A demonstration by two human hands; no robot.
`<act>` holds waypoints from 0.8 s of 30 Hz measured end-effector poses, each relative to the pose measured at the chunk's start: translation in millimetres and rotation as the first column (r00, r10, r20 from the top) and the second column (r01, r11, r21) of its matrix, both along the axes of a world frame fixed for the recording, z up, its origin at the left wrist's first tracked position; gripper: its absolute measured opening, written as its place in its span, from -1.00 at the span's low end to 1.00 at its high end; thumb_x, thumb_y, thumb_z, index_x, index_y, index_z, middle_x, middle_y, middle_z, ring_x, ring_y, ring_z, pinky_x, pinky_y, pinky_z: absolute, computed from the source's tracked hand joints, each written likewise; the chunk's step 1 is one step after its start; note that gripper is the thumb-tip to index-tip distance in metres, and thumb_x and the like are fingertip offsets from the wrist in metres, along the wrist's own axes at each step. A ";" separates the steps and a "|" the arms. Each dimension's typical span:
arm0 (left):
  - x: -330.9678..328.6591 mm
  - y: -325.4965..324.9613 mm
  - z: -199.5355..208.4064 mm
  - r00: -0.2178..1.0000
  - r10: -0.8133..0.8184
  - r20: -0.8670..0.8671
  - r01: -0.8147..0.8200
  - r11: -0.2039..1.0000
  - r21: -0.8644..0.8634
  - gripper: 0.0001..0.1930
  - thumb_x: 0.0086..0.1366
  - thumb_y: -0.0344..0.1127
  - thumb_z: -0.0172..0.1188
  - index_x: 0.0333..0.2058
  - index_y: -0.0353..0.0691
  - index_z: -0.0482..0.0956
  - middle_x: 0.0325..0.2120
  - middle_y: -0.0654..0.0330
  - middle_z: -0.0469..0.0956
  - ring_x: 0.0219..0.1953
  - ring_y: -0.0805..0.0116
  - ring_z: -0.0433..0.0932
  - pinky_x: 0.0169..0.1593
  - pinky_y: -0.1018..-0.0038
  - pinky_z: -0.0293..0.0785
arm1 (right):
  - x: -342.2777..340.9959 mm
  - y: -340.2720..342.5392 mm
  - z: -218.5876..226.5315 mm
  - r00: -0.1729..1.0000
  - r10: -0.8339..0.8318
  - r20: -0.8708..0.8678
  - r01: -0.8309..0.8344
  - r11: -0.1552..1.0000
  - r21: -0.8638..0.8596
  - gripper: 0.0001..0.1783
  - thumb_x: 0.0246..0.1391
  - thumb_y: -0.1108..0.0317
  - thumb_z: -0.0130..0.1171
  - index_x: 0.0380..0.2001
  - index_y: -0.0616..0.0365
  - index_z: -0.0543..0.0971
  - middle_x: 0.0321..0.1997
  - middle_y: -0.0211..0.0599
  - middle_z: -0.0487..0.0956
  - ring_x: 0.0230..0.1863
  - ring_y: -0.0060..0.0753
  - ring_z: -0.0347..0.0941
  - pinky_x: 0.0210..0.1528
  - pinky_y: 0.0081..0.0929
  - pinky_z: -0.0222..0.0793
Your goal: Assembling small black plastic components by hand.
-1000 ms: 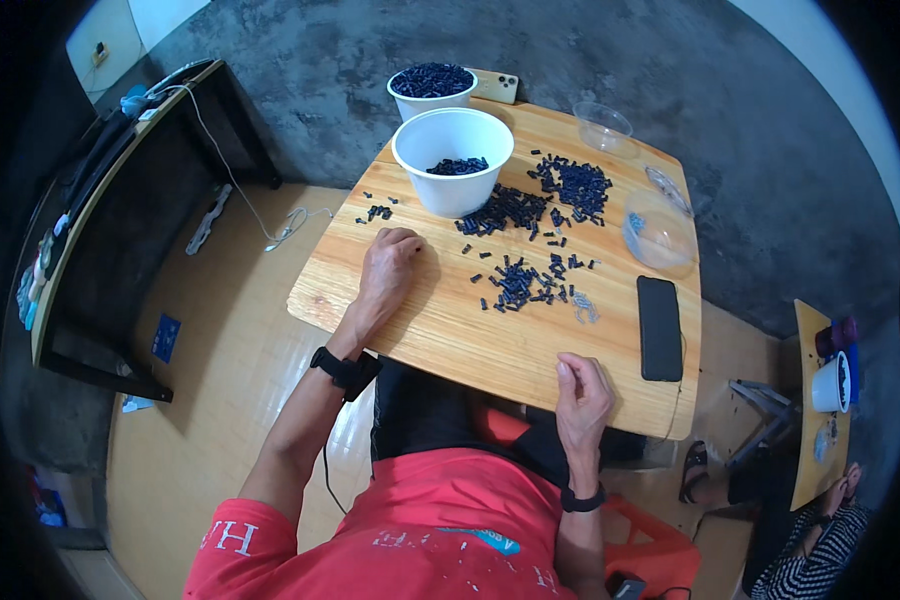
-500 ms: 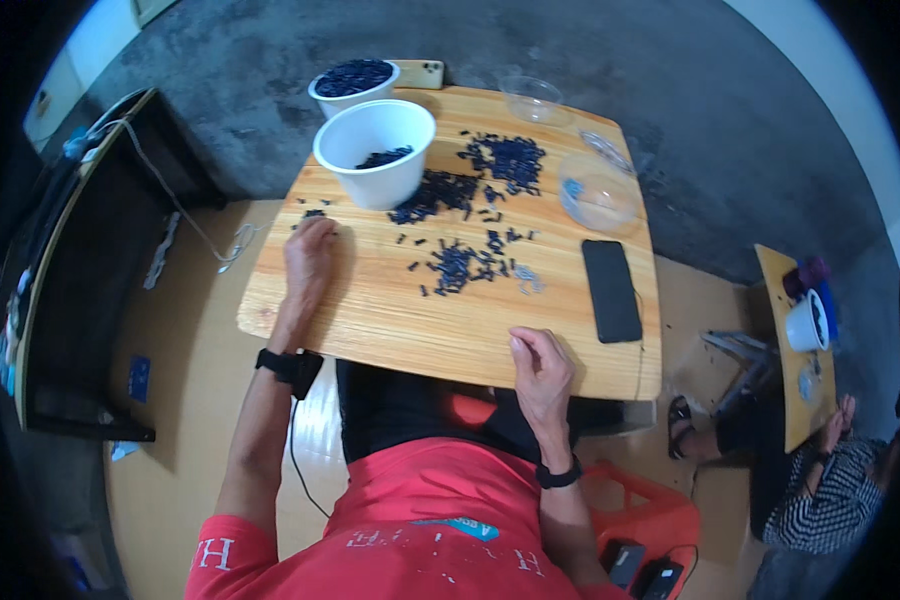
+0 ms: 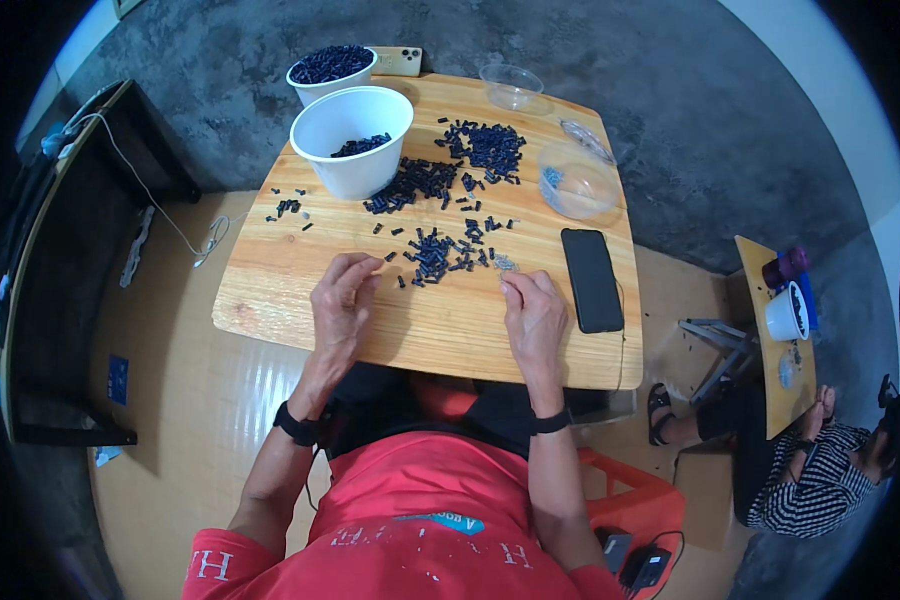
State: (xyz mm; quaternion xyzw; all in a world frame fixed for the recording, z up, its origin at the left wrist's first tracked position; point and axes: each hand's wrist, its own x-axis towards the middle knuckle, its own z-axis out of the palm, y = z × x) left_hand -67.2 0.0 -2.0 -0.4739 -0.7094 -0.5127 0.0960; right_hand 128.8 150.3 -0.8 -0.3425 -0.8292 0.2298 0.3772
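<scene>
My left hand (image 3: pixel 344 305) is over the near middle of the wooden table, fingers drawn together. Its fingertips are right beside a small black piece (image 3: pixel 390 257) at the edge of a loose pile of short black cylindrical parts (image 3: pixel 432 256); whether they grip anything is hidden. On the right, my right hand (image 3: pixel 535 318) holds thumb and forefinger pinched, close to a little heap of clear pieces (image 3: pixel 505 263). What is in that pinch is too small to make out. More black parts lie in a middle pile (image 3: pixel 415 185) and a far pile (image 3: pixel 492 148).
A white bucket (image 3: pixel 353 175), partly filled with black parts, stands before a fuller one (image 3: pixel 332 72). Clear bowls (image 3: pixel 582 190) and a black phone (image 3: pixel 592 282) line the right side. Another phone (image 3: pixel 400 61) leans behind. A person (image 3: pixel 820 480) sits at a small table, right.
My left hand has moved right from the small cluster at the table's left to the near pile. My right hand has moved forward to the clear pieces. The view has shifted slightly.
</scene>
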 end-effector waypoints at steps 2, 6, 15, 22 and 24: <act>8.1 1.6 1.0 0.994 -0.037 0.105 0.041 0.999 -0.030 -0.77 0.09 -0.63 0.21 -0.24 -0.30 0.61 -0.31 0.12 0.57 -0.34 0.30 0.58 -0.27 0.51 0.49 | -3.7 -0.6 -1.7 0.999 -0.010 0.036 0.008 0.998 0.067 -0.86 0.04 0.46 0.14 -0.30 0.20 0.59 -0.37 -0.16 0.50 -0.31 -0.03 0.46 -0.26 -0.25 0.36; 11.3 3.5 2.2 0.974 -0.053 0.220 0.073 0.994 -0.082 -0.81 0.11 -0.60 0.20 -0.27 -0.33 0.61 -0.34 0.09 0.58 -0.33 0.29 0.59 -0.26 0.51 0.48 | -0.5 -4.0 -1.4 0.999 -0.014 0.046 0.011 0.999 0.049 -0.88 0.04 0.48 0.13 -0.32 0.20 0.57 -0.38 -0.15 0.50 -0.30 -0.03 0.45 -0.25 -0.24 0.35; 2.8 7.3 -5.8 0.980 -0.042 0.195 0.059 0.994 -0.087 -0.79 0.05 -0.66 0.19 -0.32 -0.31 0.63 -0.46 0.09 0.56 -0.41 0.25 0.59 -0.33 0.46 0.48 | 19.3 -36.8 2.4 0.978 -0.031 -0.207 -0.031 0.957 -0.289 -0.88 0.12 0.45 0.14 -0.30 0.27 0.56 -0.38 -0.13 0.58 -0.38 -0.24 0.53 -0.32 -0.42 0.40; -0.4 13.9 -5.2 0.991 -0.136 -0.003 0.133 0.972 -0.194 -0.78 0.06 -0.62 0.15 -0.29 -0.27 0.64 -0.38 0.11 0.56 -0.37 0.13 0.59 -0.27 0.39 0.51 | 7.5 -47.6 -1.9 0.974 0.043 -0.222 -0.099 0.963 -0.249 -0.86 0.11 0.45 0.16 -0.27 0.28 0.56 -0.38 -0.16 0.58 -0.39 -0.33 0.52 -0.32 -0.46 0.39; -2.1 14.4 -4.8 0.991 -0.125 0.039 0.130 0.974 -0.186 -0.78 0.06 -0.61 0.16 -0.29 -0.27 0.63 -0.39 0.09 0.56 -0.37 0.12 0.59 -0.28 0.38 0.50 | 7.3 -45.6 -7.6 0.969 0.037 -0.245 -0.103 0.959 -0.263 -0.86 0.11 0.44 0.16 -0.27 0.28 0.56 -0.38 -0.16 0.58 -0.39 -0.32 0.51 -0.32 -0.45 0.39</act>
